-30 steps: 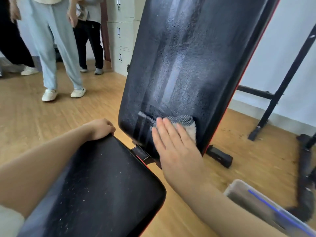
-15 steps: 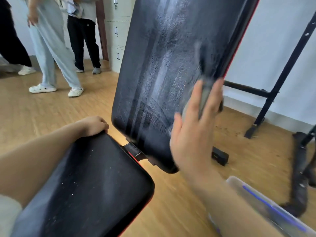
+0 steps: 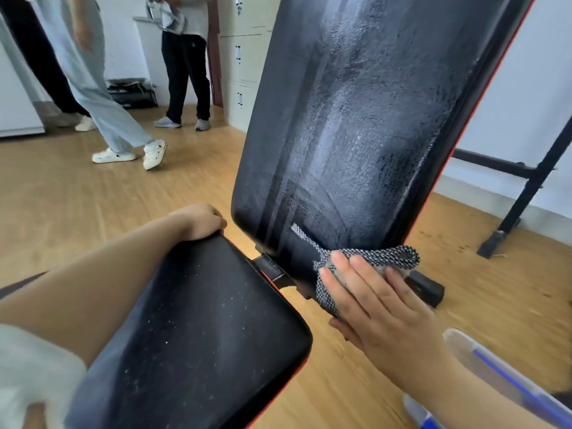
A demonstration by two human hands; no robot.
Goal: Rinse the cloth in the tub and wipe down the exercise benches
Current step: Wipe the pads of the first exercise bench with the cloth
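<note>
A black exercise bench fills the view: its tilted backrest [image 3: 365, 125] shows wet streaks, and its seat pad [image 3: 198, 332] is speckled with dust. My right hand [image 3: 380, 308] presses a grey patterned cloth [image 3: 374, 257] flat against the backrest's lower right corner. My left hand [image 3: 201, 222] curls over the far edge of the seat pad, fingers closed around it. A clear plastic tub [image 3: 507, 376] with a blue stripe shows at the lower right, partly behind my right forearm.
Black metal frame bars [image 3: 532, 178] stand on the wooden floor at the right by a white wall. Three people stand at the back left; the nearest wears pale trousers [image 3: 102, 119]. Pale cabinets [image 3: 241, 66] stand behind the bench.
My right hand swept the cloth up the backrest's right side, then came back down to its lower right corner. My left hand stayed on the seat edge. The person in pale trousers stepped.
</note>
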